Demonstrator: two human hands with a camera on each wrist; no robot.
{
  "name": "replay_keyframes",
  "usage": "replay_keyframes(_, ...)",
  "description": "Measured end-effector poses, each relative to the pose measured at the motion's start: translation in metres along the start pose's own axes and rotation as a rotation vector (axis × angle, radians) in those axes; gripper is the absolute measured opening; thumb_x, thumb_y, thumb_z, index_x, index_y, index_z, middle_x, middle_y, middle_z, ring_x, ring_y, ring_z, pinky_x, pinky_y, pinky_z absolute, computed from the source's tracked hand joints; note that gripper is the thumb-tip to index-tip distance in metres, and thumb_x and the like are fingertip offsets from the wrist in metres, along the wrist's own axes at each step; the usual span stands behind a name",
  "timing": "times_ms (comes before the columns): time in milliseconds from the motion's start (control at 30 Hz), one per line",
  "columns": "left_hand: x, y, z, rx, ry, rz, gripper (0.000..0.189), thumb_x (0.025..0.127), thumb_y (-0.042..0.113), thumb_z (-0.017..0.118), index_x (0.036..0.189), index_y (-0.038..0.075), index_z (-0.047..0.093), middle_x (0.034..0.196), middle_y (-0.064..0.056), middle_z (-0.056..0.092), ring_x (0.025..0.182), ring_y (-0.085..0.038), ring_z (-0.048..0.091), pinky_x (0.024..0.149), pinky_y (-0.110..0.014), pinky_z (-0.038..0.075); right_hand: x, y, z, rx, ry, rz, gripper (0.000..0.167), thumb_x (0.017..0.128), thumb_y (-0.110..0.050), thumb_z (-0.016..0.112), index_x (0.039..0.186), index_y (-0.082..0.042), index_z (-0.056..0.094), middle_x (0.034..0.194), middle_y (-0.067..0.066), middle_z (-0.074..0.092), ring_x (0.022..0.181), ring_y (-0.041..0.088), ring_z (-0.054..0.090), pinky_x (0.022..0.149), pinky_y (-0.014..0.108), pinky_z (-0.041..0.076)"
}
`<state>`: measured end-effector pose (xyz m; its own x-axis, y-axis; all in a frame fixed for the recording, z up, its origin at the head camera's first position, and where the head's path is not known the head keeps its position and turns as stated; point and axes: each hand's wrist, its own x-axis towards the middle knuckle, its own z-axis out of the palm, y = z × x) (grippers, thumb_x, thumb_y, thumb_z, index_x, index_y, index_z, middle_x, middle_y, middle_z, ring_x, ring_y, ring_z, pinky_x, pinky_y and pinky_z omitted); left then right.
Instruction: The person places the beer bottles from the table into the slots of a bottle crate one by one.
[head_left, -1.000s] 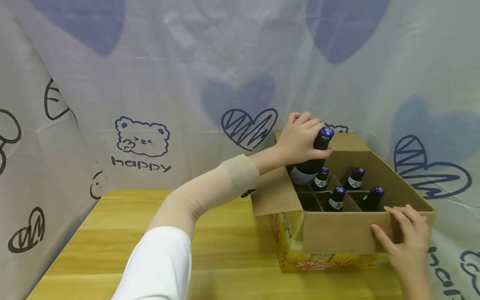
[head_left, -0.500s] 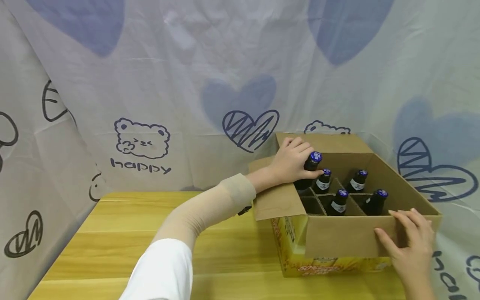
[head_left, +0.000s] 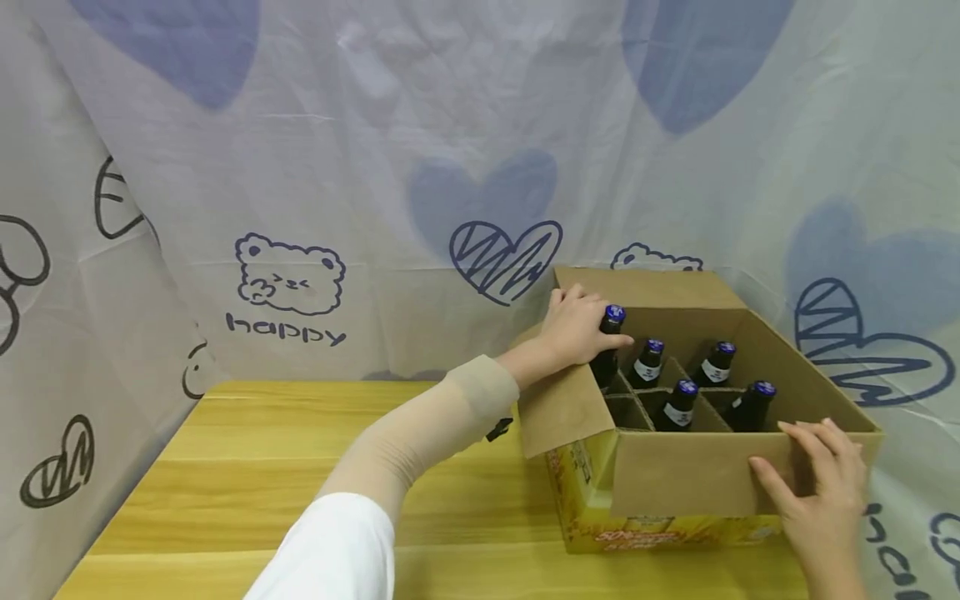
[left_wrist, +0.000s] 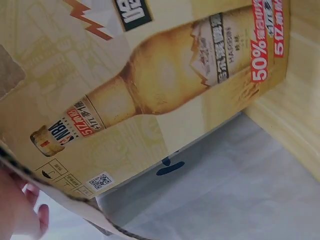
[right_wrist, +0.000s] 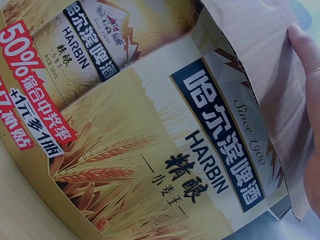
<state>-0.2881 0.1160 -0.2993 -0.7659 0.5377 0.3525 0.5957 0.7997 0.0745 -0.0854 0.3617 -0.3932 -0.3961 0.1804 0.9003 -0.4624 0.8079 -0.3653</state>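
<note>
In the head view my left hand holds a dark beer bottle by its neck, thumb along the near side. The blue cap sticks up above the hand, and the bottle's lower part is hidden in the back left compartment of a cardboard beer box. My right hand grips the box's front edge, thumb on the folded-out front flap and fingers at the rim. In the left wrist view the left hand shows behind a flap edge; the bottle is out of sight there.
Several other blue-capped bottles stand between cardboard dividers. A left flap hangs outward under my left forearm, and a back flap stands up. The box sits on a wooden table before a printed cloth.
My left hand has lowered the bottle into the box, moving down and a little left; its body label has dropped from sight. My right hand stays at the box's front edge.
</note>
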Motion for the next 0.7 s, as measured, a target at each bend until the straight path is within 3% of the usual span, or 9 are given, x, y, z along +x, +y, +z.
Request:
replay_keyframes(133, 0.003, 0.004, 0.001, -0.021, -0.132, -0.114, 0.055, 0.082, 0.075, 0.052, 0.114, 0.032, 0.066, 0.115, 0.016, 0.063, 0.106, -0.011, 0.042, 0.09, -0.037, 0.026, 0.0, 0.001, -0.001, -0.013, 0.0, 0.005, 0.08, 0.076, -0.067, 0.068, 0.103, 0.008, 0.067, 0.123, -0.024, 0.051, 0.134, 0.007, 0.041, 0.117, 0.034, 0.018)
replay_keyframes(267, 0.007, 0.008, 0.001, -0.018, -0.297, -0.228, 0.053, 0.079, 0.074, 0.058, 0.109, 0.033, 0.069, 0.121, 0.015, 0.064, 0.119, -0.013, 0.039, 0.098, -0.041, 0.023, 0.0, 0.001, 0.0, -0.014, -0.008, 0.009, 0.08, 0.076, -0.067, 0.067, 0.104, 0.007, 0.067, 0.123, -0.024, 0.051, 0.134, 0.008, 0.041, 0.117, 0.034, 0.017)
replay_keyframes(367, 0.007, 0.009, -0.001, 0.004, -0.355, -0.258, 0.045, 0.08, 0.069, 0.062, 0.107, 0.033, 0.071, 0.127, 0.016, 0.063, 0.127, -0.013, 0.038, 0.105, -0.044, 0.021, 0.0, 0.0, 0.001, -0.01, -0.014, 0.009, 0.079, 0.077, -0.067, 0.067, 0.104, 0.007, 0.067, 0.122, -0.022, 0.052, 0.134, 0.007, 0.041, 0.117, 0.034, 0.017)
replay_keyframes(467, 0.002, 0.008, -0.003, 0.005, -0.284, -0.234, 0.029, 0.089, 0.056, 0.06, 0.099, 0.032, 0.071, 0.123, 0.013, 0.065, 0.123, -0.014, 0.045, 0.106, -0.047, 0.025, -0.001, -0.002, 0.002, -0.004, -0.016, 0.009, 0.079, 0.077, -0.066, 0.067, 0.104, 0.007, 0.067, 0.122, -0.021, 0.052, 0.134, 0.007, 0.041, 0.116, 0.033, 0.017)
replay_keyframes(567, -0.005, 0.007, -0.003, 0.009, -0.133, -0.171, 0.025, 0.097, 0.049, 0.049, 0.095, 0.031, 0.066, 0.115, 0.013, 0.065, 0.114, -0.016, 0.05, 0.101, -0.046, 0.03, -0.001, -0.003, 0.002, 0.004, -0.008, 0.013, 0.079, 0.077, -0.066, 0.068, 0.104, 0.008, 0.067, 0.123, -0.024, 0.051, 0.135, 0.009, 0.041, 0.117, 0.034, 0.017)
replay_keyframes(700, -0.017, 0.004, -0.004, 0.051, 0.066, -0.12, 0.028, 0.099, 0.05, 0.039, 0.102, 0.032, 0.061, 0.114, 0.012, 0.06, 0.112, -0.015, 0.047, 0.098, -0.043, 0.032, 0.0, -0.003, 0.001, 0.015, 0.002, 0.018, 0.08, 0.076, -0.066, 0.068, 0.104, 0.009, 0.067, 0.124, -0.027, 0.05, 0.135, 0.007, 0.04, 0.118, 0.035, 0.016)
